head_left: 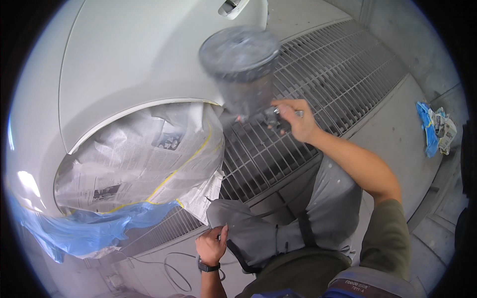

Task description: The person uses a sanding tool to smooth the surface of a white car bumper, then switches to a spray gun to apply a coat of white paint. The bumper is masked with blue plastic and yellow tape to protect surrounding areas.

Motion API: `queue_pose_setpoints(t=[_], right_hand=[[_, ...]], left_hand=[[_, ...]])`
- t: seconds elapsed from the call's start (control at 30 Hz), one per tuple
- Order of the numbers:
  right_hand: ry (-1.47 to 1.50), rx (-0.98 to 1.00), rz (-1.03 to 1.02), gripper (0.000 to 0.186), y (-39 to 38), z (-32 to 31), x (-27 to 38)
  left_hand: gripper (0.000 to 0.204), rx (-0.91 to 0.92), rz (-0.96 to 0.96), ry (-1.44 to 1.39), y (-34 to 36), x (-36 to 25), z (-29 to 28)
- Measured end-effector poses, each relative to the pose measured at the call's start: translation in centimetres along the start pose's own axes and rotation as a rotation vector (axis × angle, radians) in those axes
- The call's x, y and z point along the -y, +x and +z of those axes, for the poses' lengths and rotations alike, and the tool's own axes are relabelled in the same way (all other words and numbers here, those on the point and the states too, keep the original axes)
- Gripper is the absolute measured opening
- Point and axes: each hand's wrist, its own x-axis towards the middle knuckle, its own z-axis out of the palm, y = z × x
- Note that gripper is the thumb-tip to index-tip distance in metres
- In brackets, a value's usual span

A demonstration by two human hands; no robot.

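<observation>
Beside the wheel arch (141, 106) of the pale car (134, 49), the right hand (298, 119) closes round the spray gun (271, 117), its blurred, dark, cylindrical cup (246, 92) uppermost, probably so liquid feeds down. The left hand (211, 245) is curled near the grey trousers (258, 223); whether it pinches anything, I can't tell. Crinkled newspaper (134, 156), strapped with yellow tape (170, 178), fills the arch, presumably shielding it; limp blue plastic (99, 228) droops beneath, and ribbed metal grating (343, 82) stretches across the floor (385, 134)
</observation>
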Motion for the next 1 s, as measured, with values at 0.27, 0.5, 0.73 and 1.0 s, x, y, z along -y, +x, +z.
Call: queue_pose_setpoints(t=[0.27, 0.5, 0.73, 1.0], right_hand=[[0.022, -0.129, 0.049, 0.042, 3.9, -4.4, -1.2], [-0.052, -0.364, -0.071, 0.045, 8.5, -14.9, 0.6], [-0.188, -0.527, -0.071, 0.043, 11.7, -18.4, 7.2], [-0.246, 0.165, -0.227, 0.051, 16.1, -14.2, 23.2]], left_hand=[[0.026, -0.018, -0.036, -0.008, 0.5, -1.6, 0.1], [0.022, -0.028, -0.078, -0.07, 2.9, -5.3, 2.2], [0.025, -0.077, -0.101, -0.056, 5.7, -8.8, 3.5], [0.038, -0.076, -0.125, -0.057, 6.7, -11.2, 4.7]])
